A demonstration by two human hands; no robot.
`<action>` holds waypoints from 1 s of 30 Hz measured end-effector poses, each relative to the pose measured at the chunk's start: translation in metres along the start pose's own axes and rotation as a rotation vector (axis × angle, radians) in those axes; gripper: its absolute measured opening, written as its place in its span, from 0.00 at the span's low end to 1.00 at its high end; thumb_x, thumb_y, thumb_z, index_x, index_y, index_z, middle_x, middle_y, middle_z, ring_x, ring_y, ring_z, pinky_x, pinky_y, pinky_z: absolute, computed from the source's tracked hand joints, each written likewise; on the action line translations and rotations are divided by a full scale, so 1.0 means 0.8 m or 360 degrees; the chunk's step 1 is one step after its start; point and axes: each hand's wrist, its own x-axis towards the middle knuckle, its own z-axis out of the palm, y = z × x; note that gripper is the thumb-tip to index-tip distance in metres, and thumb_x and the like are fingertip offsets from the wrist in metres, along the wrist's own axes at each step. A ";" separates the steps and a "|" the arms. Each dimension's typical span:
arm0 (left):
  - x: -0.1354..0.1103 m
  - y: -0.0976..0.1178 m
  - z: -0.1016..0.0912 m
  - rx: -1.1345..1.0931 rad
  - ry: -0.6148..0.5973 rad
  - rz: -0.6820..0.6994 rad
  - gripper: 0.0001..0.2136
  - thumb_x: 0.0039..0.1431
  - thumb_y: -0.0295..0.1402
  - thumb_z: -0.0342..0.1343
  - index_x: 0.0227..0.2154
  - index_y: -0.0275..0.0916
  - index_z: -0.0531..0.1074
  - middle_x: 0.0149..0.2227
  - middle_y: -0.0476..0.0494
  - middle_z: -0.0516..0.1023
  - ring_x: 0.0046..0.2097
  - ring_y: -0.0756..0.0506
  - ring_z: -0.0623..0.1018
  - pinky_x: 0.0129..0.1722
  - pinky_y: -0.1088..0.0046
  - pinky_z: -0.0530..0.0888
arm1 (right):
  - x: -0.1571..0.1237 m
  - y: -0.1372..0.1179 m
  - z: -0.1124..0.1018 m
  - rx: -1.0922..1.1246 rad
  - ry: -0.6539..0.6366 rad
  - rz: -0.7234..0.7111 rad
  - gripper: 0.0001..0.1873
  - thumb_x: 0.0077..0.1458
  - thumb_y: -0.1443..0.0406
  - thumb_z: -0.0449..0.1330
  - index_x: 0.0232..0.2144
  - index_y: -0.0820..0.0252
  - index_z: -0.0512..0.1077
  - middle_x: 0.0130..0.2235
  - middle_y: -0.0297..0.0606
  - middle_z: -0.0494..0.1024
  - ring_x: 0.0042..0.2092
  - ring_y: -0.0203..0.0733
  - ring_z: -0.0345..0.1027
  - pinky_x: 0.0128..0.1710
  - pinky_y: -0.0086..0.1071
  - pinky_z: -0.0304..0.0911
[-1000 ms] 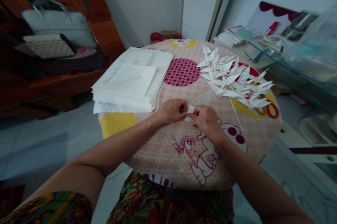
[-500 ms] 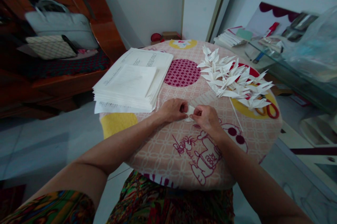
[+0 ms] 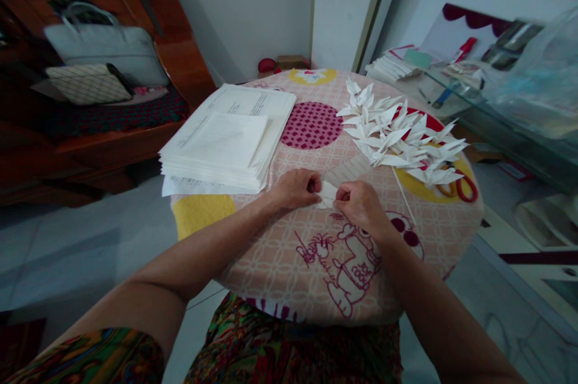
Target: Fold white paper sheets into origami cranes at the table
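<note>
A small folded piece of white paper (image 3: 328, 192) lies between my hands over the round table. My left hand (image 3: 298, 187) pinches its left side with thumb and fingers. My right hand (image 3: 360, 203) has its fingers closed at the paper's right edge. Just beyond the hands a clear ruler (image 3: 350, 172) lies flat on the cloth. Folded white paper cranes (image 3: 388, 128) are heaped at the table's back right. To the left, a small stack of white paper squares (image 3: 232, 137) rests on a thick pile of printed sheets (image 3: 212, 176).
Orange-handled scissors (image 3: 467, 188) lie partly under the cranes at the right edge. A thin white stick (image 3: 403, 194) lies beside them. On the right stands a glass shelf (image 3: 506, 137) with a plastic bag. A wooden bench (image 3: 180, 71) holds bags at the left.
My right hand has shifted slightly to the right, and more of the folded paper shows between my hands. My left hand stays almost in place.
</note>
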 end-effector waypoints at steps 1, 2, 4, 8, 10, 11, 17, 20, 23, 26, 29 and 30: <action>0.000 0.000 -0.001 -0.0019 -0.0006 0.0002 0.05 0.45 0.31 0.62 0.27 0.38 0.74 0.26 0.51 0.75 0.28 0.50 0.71 0.30 0.74 0.63 | -0.001 0.002 -0.001 0.0010 -0.0003 0.0005 0.06 0.43 0.73 0.60 0.22 0.61 0.77 0.21 0.34 0.75 0.24 0.36 0.65 0.26 0.29 0.53; 0.000 0.000 -0.002 -0.0043 -0.0015 0.0005 0.05 0.44 0.30 0.62 0.27 0.37 0.74 0.26 0.51 0.75 0.29 0.50 0.71 0.30 0.74 0.63 | -0.002 0.003 -0.002 0.0023 -0.0006 0.0006 0.06 0.43 0.73 0.60 0.22 0.61 0.77 0.21 0.34 0.75 0.24 0.36 0.65 0.26 0.29 0.52; 0.000 -0.001 -0.003 -0.0101 -0.0041 0.0013 0.05 0.44 0.28 0.61 0.28 0.37 0.74 0.25 0.51 0.74 0.28 0.51 0.70 0.30 0.74 0.63 | -0.003 0.005 -0.003 0.0054 -0.0006 -0.0005 0.07 0.43 0.73 0.60 0.22 0.61 0.77 0.21 0.34 0.75 0.24 0.35 0.65 0.26 0.29 0.53; 0.000 -0.004 -0.005 -0.0187 -0.0088 0.0039 0.07 0.42 0.26 0.58 0.28 0.36 0.74 0.24 0.52 0.73 0.28 0.51 0.69 0.30 0.75 0.65 | -0.003 0.006 -0.005 0.0088 0.0008 -0.0012 0.06 0.41 0.73 0.59 0.21 0.61 0.76 0.21 0.34 0.76 0.25 0.36 0.66 0.27 0.28 0.54; -0.001 -0.009 -0.007 -0.0214 -0.0106 0.0064 0.08 0.42 0.25 0.56 0.29 0.36 0.74 0.24 0.52 0.72 0.28 0.51 0.69 0.30 0.75 0.65 | -0.003 0.007 -0.006 0.0114 0.0002 -0.0004 0.06 0.40 0.73 0.59 0.21 0.61 0.76 0.22 0.34 0.76 0.25 0.37 0.66 0.27 0.28 0.55; -0.001 -0.011 -0.009 -0.0230 -0.0119 0.0081 0.09 0.41 0.24 0.56 0.29 0.36 0.74 0.25 0.52 0.72 0.28 0.52 0.69 0.30 0.76 0.65 | -0.003 0.008 -0.006 0.0138 -0.0001 -0.0001 0.06 0.40 0.73 0.59 0.21 0.62 0.76 0.22 0.35 0.76 0.25 0.37 0.67 0.27 0.28 0.56; -0.005 -0.033 -0.025 -0.0554 -0.0317 0.0256 0.15 0.42 0.23 0.54 0.37 0.34 0.73 0.29 0.50 0.73 0.30 0.52 0.70 0.31 0.78 0.68 | -0.001 0.021 -0.013 0.0427 0.0037 0.0031 0.05 0.41 0.71 0.60 0.24 0.62 0.76 0.22 0.34 0.77 0.25 0.38 0.69 0.27 0.28 0.60; -0.003 -0.038 -0.024 -0.0634 -0.0238 0.0288 0.12 0.47 0.28 0.56 0.38 0.34 0.73 0.31 0.49 0.74 0.31 0.52 0.71 0.32 0.76 0.69 | 0.000 0.023 -0.010 0.0474 0.0282 -0.0059 0.04 0.47 0.66 0.61 0.26 0.62 0.75 0.26 0.37 0.78 0.27 0.39 0.70 0.30 0.30 0.63; -0.001 -0.035 -0.015 -0.0487 -0.0041 0.0236 0.14 0.52 0.35 0.60 0.41 0.35 0.75 0.33 0.47 0.75 0.33 0.51 0.72 0.34 0.74 0.70 | 0.000 0.022 -0.002 0.0368 0.0383 -0.0206 0.04 0.48 0.66 0.61 0.27 0.61 0.75 0.29 0.39 0.78 0.31 0.42 0.71 0.34 0.33 0.65; -0.001 -0.025 -0.005 -0.0199 0.0113 0.0191 0.17 0.52 0.37 0.63 0.44 0.37 0.76 0.37 0.45 0.76 0.35 0.49 0.73 0.37 0.71 0.70 | -0.001 0.021 0.005 0.0243 0.0340 -0.0258 0.01 0.48 0.68 0.62 0.27 0.60 0.74 0.30 0.40 0.77 0.33 0.43 0.70 0.35 0.35 0.65; -0.002 -0.017 0.000 0.0012 0.0155 0.0178 0.16 0.53 0.37 0.63 0.44 0.38 0.77 0.36 0.45 0.75 0.36 0.47 0.73 0.40 0.69 0.70 | 0.000 0.023 0.007 0.0184 0.0323 -0.0260 0.01 0.48 0.69 0.63 0.28 0.60 0.75 0.31 0.40 0.77 0.34 0.44 0.70 0.36 0.35 0.65; -0.002 -0.015 0.000 0.0046 0.0150 0.0167 0.15 0.53 0.36 0.63 0.44 0.38 0.77 0.36 0.46 0.75 0.36 0.47 0.73 0.41 0.69 0.70 | 0.000 0.023 0.007 0.0175 0.0321 -0.0261 0.02 0.48 0.70 0.63 0.28 0.60 0.75 0.31 0.40 0.77 0.34 0.44 0.70 0.36 0.36 0.65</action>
